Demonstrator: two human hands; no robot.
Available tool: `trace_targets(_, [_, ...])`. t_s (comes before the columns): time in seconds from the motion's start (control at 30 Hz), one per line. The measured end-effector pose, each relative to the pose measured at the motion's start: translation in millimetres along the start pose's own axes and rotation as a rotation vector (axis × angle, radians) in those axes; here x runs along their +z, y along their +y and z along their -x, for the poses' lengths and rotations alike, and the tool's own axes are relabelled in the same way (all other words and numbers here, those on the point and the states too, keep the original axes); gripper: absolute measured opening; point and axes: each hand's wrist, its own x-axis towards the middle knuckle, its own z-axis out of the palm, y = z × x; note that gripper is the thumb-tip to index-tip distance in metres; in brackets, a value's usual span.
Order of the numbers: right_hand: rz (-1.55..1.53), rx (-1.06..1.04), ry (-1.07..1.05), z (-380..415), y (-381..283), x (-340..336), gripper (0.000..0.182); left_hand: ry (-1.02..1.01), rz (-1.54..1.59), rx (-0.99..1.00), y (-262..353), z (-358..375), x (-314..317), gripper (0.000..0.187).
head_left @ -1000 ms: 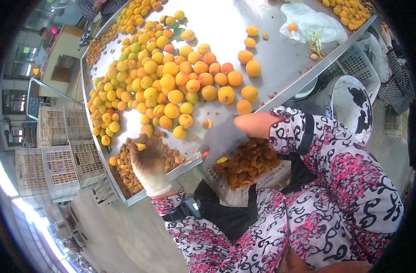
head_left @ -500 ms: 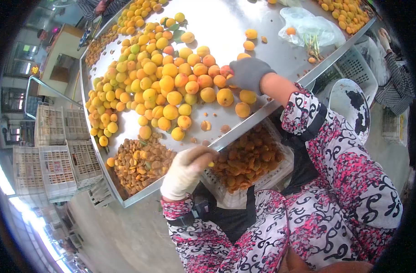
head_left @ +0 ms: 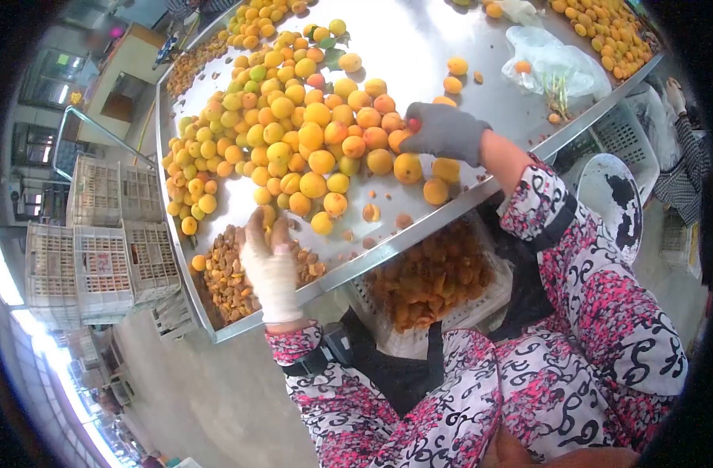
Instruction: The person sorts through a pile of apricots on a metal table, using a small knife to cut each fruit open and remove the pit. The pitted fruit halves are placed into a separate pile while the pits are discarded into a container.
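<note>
A large heap of whole yellow and orange apricots [head_left: 313, 136] covers the middle of a metal table [head_left: 348, 269]. My right hand [head_left: 446, 134], in a grey glove, is at the heap's right end, with its fingers curled round a reddish apricot [head_left: 413, 125] that is mostly hidden. In a white glove, my left hand [head_left: 269, 269] hovers over a pile of brown apricot pits [head_left: 224, 277]. Its fingers are spread, with nothing visible in them, and their tips reach the lower apricots. A crate of split apricots [head_left: 426, 281] stands below the table edge.
A plastic bag [head_left: 551, 58] lies on the table at upper right, near more apricots [head_left: 606, 39]. Stacked crates [head_left: 99, 257] stand at the left. A white basin [head_left: 610, 207] and another person's sleeve [head_left: 680, 179] are at the right.
My left hand has moved from above the crate, left and up over the pits, and its fingers have spread. My right hand stays among the apricots. The view has shifted slightly.
</note>
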Motion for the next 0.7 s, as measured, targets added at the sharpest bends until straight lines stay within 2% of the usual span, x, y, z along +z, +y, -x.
trace_targets(0.03, [-0.361,-0.025,-0.067,8.3,-13.3,-5.2,0.046,-0.165,0.571,-0.383,29.5,0.3,-2.5,0.036])
trace_targets(0.07, [-0.624,-0.006,-0.162,3.8,-12.3,3.8,0.042,-0.227,0.687,-0.353,21.2,3.4,9.7,0.048])
trace_targets(0.13, [-0.842,-0.109,-0.25,21.2,-39.2,-1.5,0.04,-0.38,0.965,-0.363,52.8,7.7,8.0,0.057])
trace_targets(0.2, [-1.111,-0.086,-0.362,26.4,-48.9,13.2,0.038,-0.551,1.155,-0.309,66.6,4.4,18.4,0.064])
trace_targets(0.23, [-1.165,-0.153,-0.387,24.0,-51.6,21.2,0.039,-0.527,1.189,-0.32,86.3,2.3,15.4,0.066])
trace_targets(0.33, [-1.211,-0.142,-0.408,24.5,-63.1,21.8,0.041,-0.501,1.256,-0.274,93.8,-0.4,22.9,0.064])
trace_targets(0.37, [-1.139,-0.121,-0.399,21.7,-63.7,23.3,0.04,-0.503,1.257,-0.275,91.8,-0.4,21.8,0.064])
trace_targets(0.4, [-1.14,-0.121,-0.399,22.4,-65.3,23.2,0.04,-0.486,1.273,-0.279,90.2,-0.3,22.3,0.058])
trace_targets(0.47, [-1.024,-0.208,-0.313,25.6,-70.7,22.3,0.037,-0.472,1.287,-0.286,88.7,-0.8,20.1,0.052])
trace_targets(0.53, [-0.977,-0.162,-0.24,26.5,-75.0,20.5,0.034,-0.452,1.25,-0.267,89.2,-2.8,13.0,0.053])
trace_targets(0.57, [-0.924,-0.121,-0.167,26.1,-77.5,21.2,0.033,-0.426,1.274,-0.318,82.6,-1.8,14.3,0.054])
trace_targets(0.67, [-1.011,-0.074,-0.146,17.1,-69.1,32.2,0.031,-0.381,1.357,-0.405,72.3,-1.3,17.8,0.061])
trace_targets(0.7, [-0.998,-0.059,-0.214,18.8,-68.9,27.9,0.029,-0.392,1.37,-0.405,69.5,-2.0,19.1,0.057])
